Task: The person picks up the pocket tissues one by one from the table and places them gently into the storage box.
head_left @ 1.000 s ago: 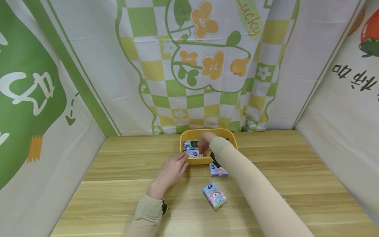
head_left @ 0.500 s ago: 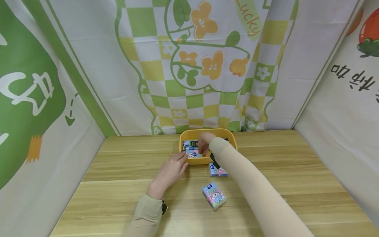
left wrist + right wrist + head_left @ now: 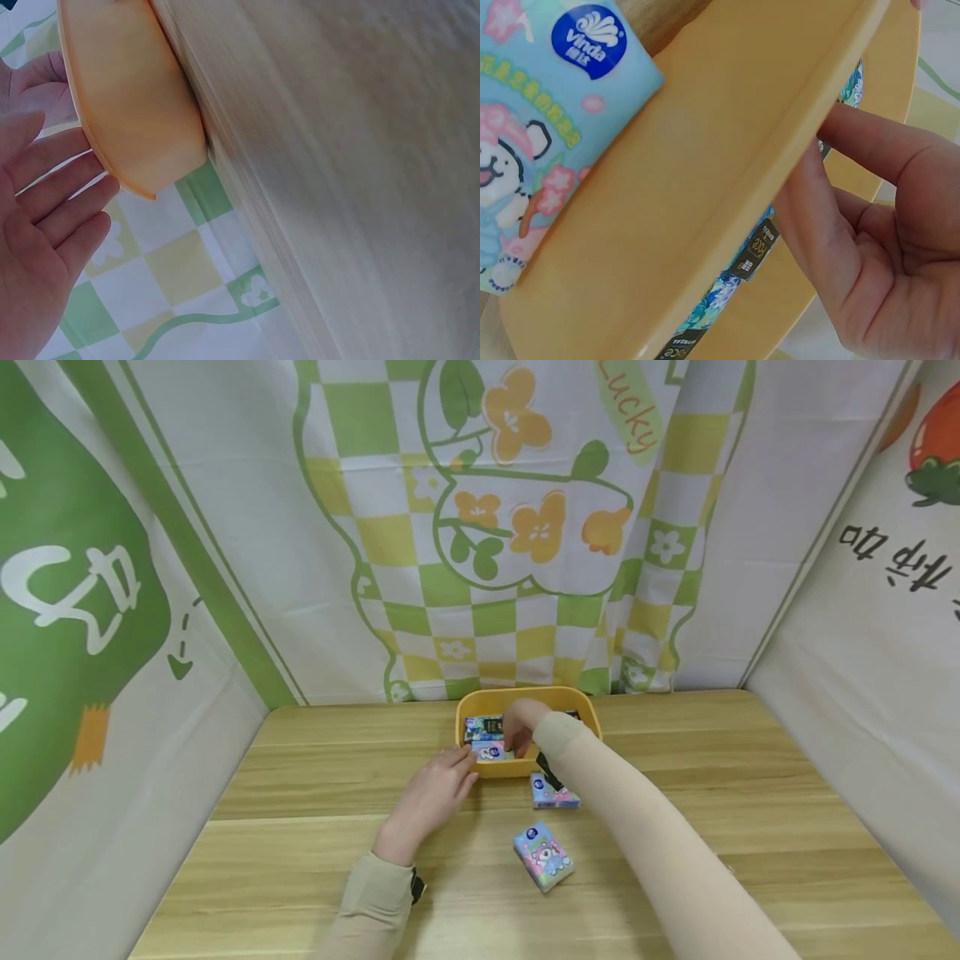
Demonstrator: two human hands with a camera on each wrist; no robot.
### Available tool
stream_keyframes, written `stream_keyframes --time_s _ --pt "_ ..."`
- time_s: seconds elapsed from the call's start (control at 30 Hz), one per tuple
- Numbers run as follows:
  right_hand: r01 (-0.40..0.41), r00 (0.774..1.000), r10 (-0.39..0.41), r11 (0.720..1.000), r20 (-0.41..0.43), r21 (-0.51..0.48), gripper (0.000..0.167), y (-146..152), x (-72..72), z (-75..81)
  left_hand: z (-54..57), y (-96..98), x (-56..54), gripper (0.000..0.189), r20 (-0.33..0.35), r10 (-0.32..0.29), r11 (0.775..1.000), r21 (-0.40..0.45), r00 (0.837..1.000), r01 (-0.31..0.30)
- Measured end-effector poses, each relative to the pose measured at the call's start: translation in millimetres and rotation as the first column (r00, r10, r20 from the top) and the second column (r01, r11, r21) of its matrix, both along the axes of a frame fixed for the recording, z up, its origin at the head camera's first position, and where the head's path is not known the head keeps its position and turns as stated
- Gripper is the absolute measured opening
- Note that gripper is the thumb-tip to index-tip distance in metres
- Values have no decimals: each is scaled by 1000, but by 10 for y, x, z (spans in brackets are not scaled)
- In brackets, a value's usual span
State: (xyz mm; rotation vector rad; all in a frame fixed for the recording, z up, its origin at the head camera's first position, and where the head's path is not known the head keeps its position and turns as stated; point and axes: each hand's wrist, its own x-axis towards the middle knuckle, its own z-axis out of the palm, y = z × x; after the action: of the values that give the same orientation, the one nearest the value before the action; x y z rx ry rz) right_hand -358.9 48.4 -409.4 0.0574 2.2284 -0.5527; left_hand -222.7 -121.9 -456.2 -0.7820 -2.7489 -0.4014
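Tissue pack [image 3: 551,127] reads "Vinda"; curtain [image 3: 517,531], "Lucky". Left hand [image 3: 431,793], straight-fingered, unclenched, touches yellow basket [image 3: 504,769]; right hand [image 3: 522,723] inside, cannot tell grip.

The bin [image 3: 498,769] sits toward the far side of your table [image 3: 300,827], the curtain [image 3: 495,618] behind it. In the bin's left half, the front inside pack [image 3: 489,751] lies before the back inside pack [image 3: 476,728]. Your left hand [image 3: 435,789] touches the bin's front left corner; your right hand [image 3: 521,725] is inside, right of both packs. Before the bin, right of its middle, lies the first loose pack [image 3: 543,794]; farther before it, the second [image 3: 543,857].
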Motion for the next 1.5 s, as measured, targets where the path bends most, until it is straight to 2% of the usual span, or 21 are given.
stream_keyframes --time_s 0.1,0.23,0.37,0.47,0.57,0.9,1.07,1.17,1.27,1.5 --pt "-31 999 31 999 8 12 29 19 2 0 -8 5 -2 39 -3 1 1000 2 1000 -1" --pt "-57 997 59 998 -44 42 36 69 42 40 -16 5 0 39 0 5 1000 2 1000 -5" --pt "3 990 3 999 -144 43 37 126 102 75 -18 2 0 39 7 5 1000 5 1000 -6" --pt "78 976 -75 997 -206 7 36 147 142 88 -17 -2 -4 39 8 5 1000 6 1000 -5" --pt "111 961 -112 994 -254 -19 36 159 176 123 -19 -6 -6 40 9 7 1000 3 1000 -7" --pt "68 919 -60 998 -390 7 33 205 315 230 -9 -8 2 39 -8 -1 1000 5 1000 1" --pt "8 882 10 999 -471 37 29 246 424 265 3 -9 7 39 -5 -5 1000 12 1000 5" --pt "-31 860 69 996 -506 83 34 268 482 298 2 -10 2 39 -5 -9 1000 12 1000 9" --pt "-45 850 96 993 -517 109 39 295 539 331 -3 -11 -4 39 -7 -12 1000 5 1000 12" --pt "-38 827 73 997 -558 74 53 360 705 383 -36 -9 -9 38 -36 -18 1000 10 999 18"
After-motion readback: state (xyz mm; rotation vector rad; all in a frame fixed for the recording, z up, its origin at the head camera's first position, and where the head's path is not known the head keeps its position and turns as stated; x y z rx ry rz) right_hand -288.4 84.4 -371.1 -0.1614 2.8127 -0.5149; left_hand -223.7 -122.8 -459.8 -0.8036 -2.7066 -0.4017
